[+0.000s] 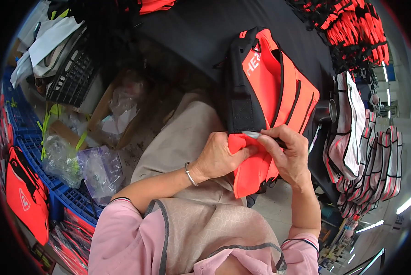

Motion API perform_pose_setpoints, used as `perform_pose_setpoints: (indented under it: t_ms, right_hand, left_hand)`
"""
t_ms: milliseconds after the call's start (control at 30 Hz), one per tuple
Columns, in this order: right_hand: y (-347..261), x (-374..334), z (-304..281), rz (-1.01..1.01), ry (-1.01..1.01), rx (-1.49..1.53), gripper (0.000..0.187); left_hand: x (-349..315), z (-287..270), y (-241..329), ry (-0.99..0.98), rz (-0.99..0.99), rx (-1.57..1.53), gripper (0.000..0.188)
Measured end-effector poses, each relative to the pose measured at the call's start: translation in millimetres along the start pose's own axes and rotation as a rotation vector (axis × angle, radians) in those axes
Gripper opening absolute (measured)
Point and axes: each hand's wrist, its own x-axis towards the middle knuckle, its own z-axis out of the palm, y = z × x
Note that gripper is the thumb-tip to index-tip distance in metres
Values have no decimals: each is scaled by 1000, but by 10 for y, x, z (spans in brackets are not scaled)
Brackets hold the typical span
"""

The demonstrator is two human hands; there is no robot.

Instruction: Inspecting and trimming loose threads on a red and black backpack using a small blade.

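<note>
A bright orange-red and black backpack (269, 87) lies on the black-covered table and hangs over its near edge toward my lap. My left hand (221, 156) is closed on the bag's orange fabric at its near end, thumb against the cloth. Beside it, my right hand (286, 151) pinches the edge of the same part, where a pale strip (249, 134) shows between the two hands. What exactly lies under the right fingertips is hidden. White lettering and several black-trimmed seams run along the bag's face.
The black table cover (182, 32) stretches ahead. At right hang stacks of white-and-black bag pieces (347, 128), with orange ones (361, 36) behind. To my left are a black crate (70, 68), clear plastic bags (100, 169) on a blue pallet (36, 151), and another orange bag (26, 195).
</note>
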Motion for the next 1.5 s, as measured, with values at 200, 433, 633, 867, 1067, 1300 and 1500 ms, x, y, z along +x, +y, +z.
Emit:
perform_pose_setpoints:
  t_ms: [200,433,633,867,1067,1300,1500]
  right_hand:
    - [-152,71,26,-277,61,-322,22]
    - [-176,90,-36,-364,52,-481,26]
    - [-236,121,-4,-456,39,-623,28]
    - [-45,109,22,-167,12,-211,18]
    - [-104,93,-56,-294,2,-293,21]
    - [-305,213,-129,-591,-62,-732,19]
    - [-357,284,-152,-827,-97,-869,28]
  left_hand:
    - [6,-53,5,-50,-22,92,19]
    - [30,-31,91,-40,-75,86,19]
    - [31,-49,135,-53,-101,125,19]
    - [27,-47,24,-49,-52,58,19]
    - [24,-41,20,-44,-54,55,18]
    - [27,-71,39,-67,-50,130,18]
    - [12,-118,39,-57,-82,140,21]
